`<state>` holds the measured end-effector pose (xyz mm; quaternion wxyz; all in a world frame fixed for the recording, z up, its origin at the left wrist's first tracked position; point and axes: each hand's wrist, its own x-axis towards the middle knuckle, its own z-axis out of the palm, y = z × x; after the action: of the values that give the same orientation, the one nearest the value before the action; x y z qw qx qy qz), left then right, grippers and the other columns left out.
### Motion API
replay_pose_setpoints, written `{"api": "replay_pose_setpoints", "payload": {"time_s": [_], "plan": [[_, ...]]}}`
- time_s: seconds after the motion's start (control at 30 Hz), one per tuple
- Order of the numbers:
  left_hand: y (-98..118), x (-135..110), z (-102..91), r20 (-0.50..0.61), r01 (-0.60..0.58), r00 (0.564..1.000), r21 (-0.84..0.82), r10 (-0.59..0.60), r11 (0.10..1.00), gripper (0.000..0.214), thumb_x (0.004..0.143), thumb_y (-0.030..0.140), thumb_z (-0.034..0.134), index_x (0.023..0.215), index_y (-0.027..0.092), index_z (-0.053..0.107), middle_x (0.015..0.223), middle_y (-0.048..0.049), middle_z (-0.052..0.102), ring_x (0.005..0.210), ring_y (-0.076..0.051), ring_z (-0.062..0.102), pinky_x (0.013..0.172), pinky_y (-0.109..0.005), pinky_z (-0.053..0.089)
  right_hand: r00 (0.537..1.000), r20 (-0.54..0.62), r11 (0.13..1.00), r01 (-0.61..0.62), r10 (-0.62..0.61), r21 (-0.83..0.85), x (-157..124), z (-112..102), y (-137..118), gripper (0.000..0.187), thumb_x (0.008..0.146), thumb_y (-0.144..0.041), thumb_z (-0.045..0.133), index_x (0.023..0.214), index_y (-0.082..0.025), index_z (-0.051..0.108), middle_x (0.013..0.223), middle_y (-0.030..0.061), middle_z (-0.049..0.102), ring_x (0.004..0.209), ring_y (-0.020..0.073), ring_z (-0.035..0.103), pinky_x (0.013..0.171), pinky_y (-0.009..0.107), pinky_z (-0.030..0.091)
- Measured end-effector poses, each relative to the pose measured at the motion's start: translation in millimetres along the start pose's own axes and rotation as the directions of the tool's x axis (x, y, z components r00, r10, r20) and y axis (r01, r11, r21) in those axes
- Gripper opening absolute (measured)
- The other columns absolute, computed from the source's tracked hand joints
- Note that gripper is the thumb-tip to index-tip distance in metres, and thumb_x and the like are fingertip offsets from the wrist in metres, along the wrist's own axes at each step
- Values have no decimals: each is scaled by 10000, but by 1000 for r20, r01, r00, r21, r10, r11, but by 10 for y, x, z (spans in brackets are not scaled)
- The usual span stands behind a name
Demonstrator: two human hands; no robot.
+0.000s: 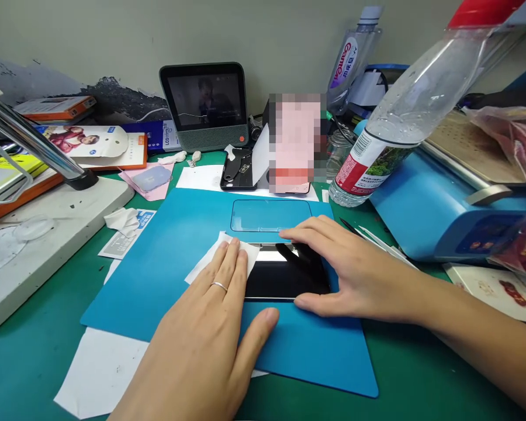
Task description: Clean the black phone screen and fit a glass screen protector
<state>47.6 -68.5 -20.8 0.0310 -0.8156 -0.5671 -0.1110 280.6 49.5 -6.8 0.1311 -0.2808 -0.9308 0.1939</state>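
A black phone (pixel 284 278) lies flat, screen up, on a blue work mat (pixel 166 257). My left hand (pixel 210 333) rests flat with a ring on one finger; its fingertips press a white wipe (pixel 249 254) onto the phone's left end. My right hand (pixel 346 266) lies spread over the phone's right end, thumb at the near edge and fingers at the far edge, holding it steady. A clear screen protector (pixel 269 215) lies on the mat just beyond the phone.
A small screen device (pixel 206 108) stands at the back. Two plastic bottles (pixel 390 123) lean at the right over a blue machine (pixel 438 204). White papers (pixel 99 368), packaging boxes (pixel 92 143) and a white lamp base (pixel 35 245) lie at the left.
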Motion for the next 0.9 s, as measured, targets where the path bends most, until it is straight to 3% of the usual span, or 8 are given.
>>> {"api": "replay_pose_setpoints", "payload": {"time_s": [0.1, 0.17, 0.27, 0.47, 0.57, 0.6, 0.73, 0.9], "plan": [[22, 17, 64, -49, 15, 999, 40, -13, 999, 735, 1048, 547, 350, 1594, 64, 255, 1542, -258, 448, 1414, -385, 475, 986, -520, 601, 998, 34, 995, -49, 46, 86, -5, -18, 13, 810, 842, -700, 654, 1473, -217, 496, 1241, 142, 616, 1127, 332, 570, 931, 473, 513], [57, 27, 139, -79, 23, 997, 61, -18, 998, 789, 1043, 546, 350, 1628, 69, 120, 1552, -272, 431, 1415, -403, 472, 984, -551, 589, 995, 30, 971, -104, 99, 214, -20, -29, 37, 889, 862, -857, 368, 1492, -243, 496, 1252, 140, 623, 1139, 329, 571, 970, 483, 492], [135, 53, 273, -72, -16, 997, 56, 20, 998, 928, 1017, 607, 385, 1640, 70, -46, 1580, -280, 383, 1432, -434, 441, 998, -573, 567, 980, -15, 907, -179, 200, 380, -50, -27, 69, 998, 837, -866, 32, 1455, -271, 543, 1228, 118, 637, 1120, 298, 582, 1019, 464, 460], [465, 180, 477, -56, -181, 982, -45, 178, 982, 1037, 969, 695, 425, 1633, 1, 33, 1618, -268, 309, 1461, -458, 399, 1033, -566, 536, 961, -41, 854, -223, 273, 470, -62, 19, 63, 1037, 825, -856, -27, 1398, -266, 605, 1151, 100, 666, 1073, 280, 588, 1038, 453, 447], [673, 266, 486, -82, -189, 980, -71, 183, 979, 983, 963, 721, 390, 1601, -15, 253, 1605, -250, 355, 1463, -463, 395, 1060, -603, 504, 960, -42, 850, -223, 275, 477, -57, 43, 68, 1058, 815, -864, -26, 1390, -248, 614, 1144, 105, 671, 1069, 282, 585, 1046, 462, 442], [715, 286, 475, -63, -106, 993, -72, 102, 992, 968, 961, 732, 376, 1577, -13, 323, 1606, -242, 358, 1473, -448, 386, 1100, -604, 475, 961, -42, 848, -220, 274, 482, -57, 50, 74, 1056, 816, -864, -24, 1384, -245, 616, 1145, 105, 671, 1071, 281, 583, 1044, 459, 442], [666, 292, 392, -43, -271, 962, -81, 269, 959, 821, 1008, 647, 384, 1557, 36, 393, 1594, -197, 396, 1463, -384, 433, 1095, -547, 502, 954, -67, 829, -217, 292, 516, -65, 61, 96, 1022, 846, -825, -54, 1370, -255, 612, 1154, 90, 662, 1082, 260, 571, 1038, 438, 439], [586, 297, 317, -30, -204, 979, -73, 202, 976, 756, 1034, 600, 369, 1578, 76, 365, 1601, -154, 388, 1457, -378, 444, 1097, -592, 494, 954, -72, 838, -218, 291, 501, -59, 43, 67, 1028, 843, -841, -25, 1390, -238, 604, 1164, 104, 662, 1102, 274, 572, 1052, 464, 430]]}}
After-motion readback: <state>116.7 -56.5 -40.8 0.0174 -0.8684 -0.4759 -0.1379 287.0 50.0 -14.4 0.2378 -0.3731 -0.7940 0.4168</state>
